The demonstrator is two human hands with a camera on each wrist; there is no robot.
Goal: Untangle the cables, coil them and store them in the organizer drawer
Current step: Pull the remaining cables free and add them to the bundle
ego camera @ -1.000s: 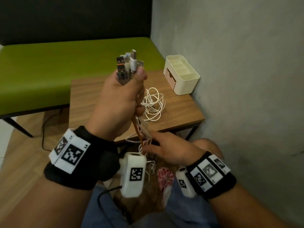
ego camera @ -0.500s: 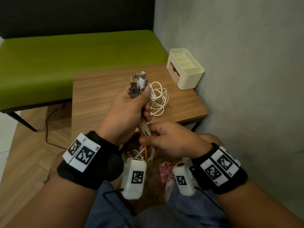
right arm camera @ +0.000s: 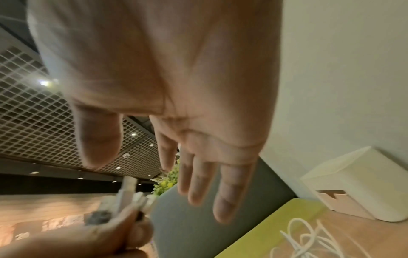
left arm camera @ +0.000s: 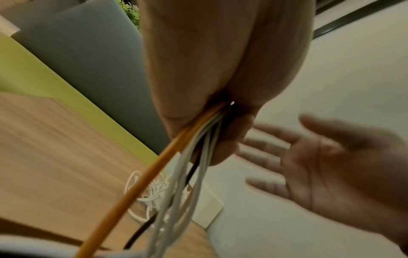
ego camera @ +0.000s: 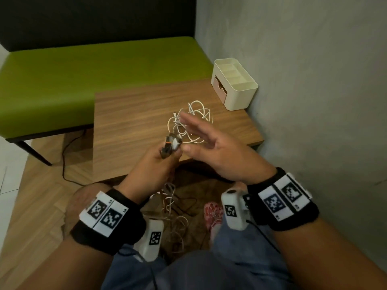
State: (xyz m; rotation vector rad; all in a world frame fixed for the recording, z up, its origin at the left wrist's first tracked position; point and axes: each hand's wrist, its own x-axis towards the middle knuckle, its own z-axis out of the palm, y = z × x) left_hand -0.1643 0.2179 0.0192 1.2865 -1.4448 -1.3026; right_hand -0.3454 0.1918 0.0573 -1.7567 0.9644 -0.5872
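Note:
My left hand [ego camera: 162, 162] grips a bundle of cables [left arm camera: 189, 151], one orange, one black and several white, just below their plugs [ego camera: 170, 144]. The plugs stick up above the fist and the cords hang down between my knees [ego camera: 171, 210]. My right hand [ego camera: 201, 137] is beside it with fingers [right arm camera: 198, 185] straight, palm toward the left hand, holding nothing. A loose white cable coil [ego camera: 192, 124] lies on the wooden table [ego camera: 129, 118]. The cream organizer [ego camera: 236, 84] with a pink drawer [ego camera: 219, 88] stands at the table's far right corner.
A grey wall [ego camera: 303, 80] runs close along the right of the table. A green bench [ego camera: 83, 70] stands behind the table. A dark cord [ego camera: 69, 155] trails on the wooden floor at left. My knees and a patterned shoe [ego camera: 212, 214] are below the table edge.
My left hand has lowered the cable bundle toward the table's front edge. My right hand let go of the hanging cords, rose and spread flat beside the plugs.

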